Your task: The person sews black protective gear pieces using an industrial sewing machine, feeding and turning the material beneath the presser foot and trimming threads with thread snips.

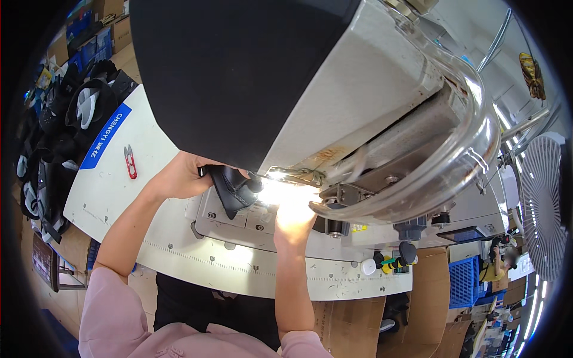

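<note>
A black leather-like piece with a stitched seam stands on the bed of an industrial sewing machine, under its head. My left hand has its fingers closed round the piece's left upper edge. Beside the piece, to its right, my right hand reaches in beneath the machine's lamp. Strong glare washes out that hand's fingers, so I cannot see what they touch. The machine head and the glare also hide the needle area and part of the black piece.
Red-handled thread snips lie on the white table at left. Beyond its left edge is a heap of black and grey pieces. Small bottles stand at the right front, near open cardboard boxes. A person is far right.
</note>
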The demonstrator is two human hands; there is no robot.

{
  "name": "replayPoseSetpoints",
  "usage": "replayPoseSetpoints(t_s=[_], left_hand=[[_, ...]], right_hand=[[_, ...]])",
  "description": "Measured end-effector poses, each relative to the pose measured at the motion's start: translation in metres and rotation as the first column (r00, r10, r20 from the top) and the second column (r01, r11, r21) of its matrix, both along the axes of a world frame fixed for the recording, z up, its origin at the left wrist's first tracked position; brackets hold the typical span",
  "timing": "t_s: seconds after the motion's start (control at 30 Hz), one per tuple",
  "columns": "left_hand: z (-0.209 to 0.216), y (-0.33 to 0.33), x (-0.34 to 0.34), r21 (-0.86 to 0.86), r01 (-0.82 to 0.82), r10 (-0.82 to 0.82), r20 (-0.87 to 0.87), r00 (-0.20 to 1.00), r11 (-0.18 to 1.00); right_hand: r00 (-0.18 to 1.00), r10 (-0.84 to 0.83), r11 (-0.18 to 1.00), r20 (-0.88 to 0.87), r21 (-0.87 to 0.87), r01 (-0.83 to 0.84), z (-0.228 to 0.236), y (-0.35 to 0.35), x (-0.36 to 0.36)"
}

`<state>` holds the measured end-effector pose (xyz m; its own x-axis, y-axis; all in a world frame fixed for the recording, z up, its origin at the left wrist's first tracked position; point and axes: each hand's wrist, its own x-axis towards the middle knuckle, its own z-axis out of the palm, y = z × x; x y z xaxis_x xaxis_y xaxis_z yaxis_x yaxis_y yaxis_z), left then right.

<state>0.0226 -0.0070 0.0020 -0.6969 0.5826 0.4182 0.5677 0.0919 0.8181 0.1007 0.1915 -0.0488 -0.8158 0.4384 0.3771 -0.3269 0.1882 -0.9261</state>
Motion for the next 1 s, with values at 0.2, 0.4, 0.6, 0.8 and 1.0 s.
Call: replayPoseSetpoints(t_s=[0.2, 0.4, 0.6, 0.8, 1.0], left_hand=[[0.009, 0.006, 0.028, -0.036, -0.125, 0.119, -0.137, 0.983, 0.991], [-0.002, 0.026, 0.060, 0.134, -0.322, 0.349, -0.331, 0.877, 0.937], [-0.007, 0.023, 0.054, 0.142, -0.296, 0.325, -0.263, 0.909, 0.944], [0.001, 0.021, 0.053, 0.067, -0.336, 0.342, -0.244, 0.907, 0.939], [-0.002, 0.014, 0.042, 0.029, -0.256, 0.257, -0.120, 0.959, 0.966]], right_hand=[[0.990, 0.070, 0.987, 0.118, -0.149, -0.052, -0.002, 0.007, 0.002], [0.958, 0.269, 0.959, 0.095, 0.062, -0.275, 0.006, 0.016, 0.001], [0.905, 0.424, 0.833, -0.032, -0.378, -0.404, 0.005, 0.021, 0.001], [0.938, 0.347, 0.702, 0.004, -0.664, -0.257, -0.027, 0.029, -0.006], [0.965, 0.260, 0.957, -0.019, -0.126, -0.261, -0.023, 0.025, -0.001]])
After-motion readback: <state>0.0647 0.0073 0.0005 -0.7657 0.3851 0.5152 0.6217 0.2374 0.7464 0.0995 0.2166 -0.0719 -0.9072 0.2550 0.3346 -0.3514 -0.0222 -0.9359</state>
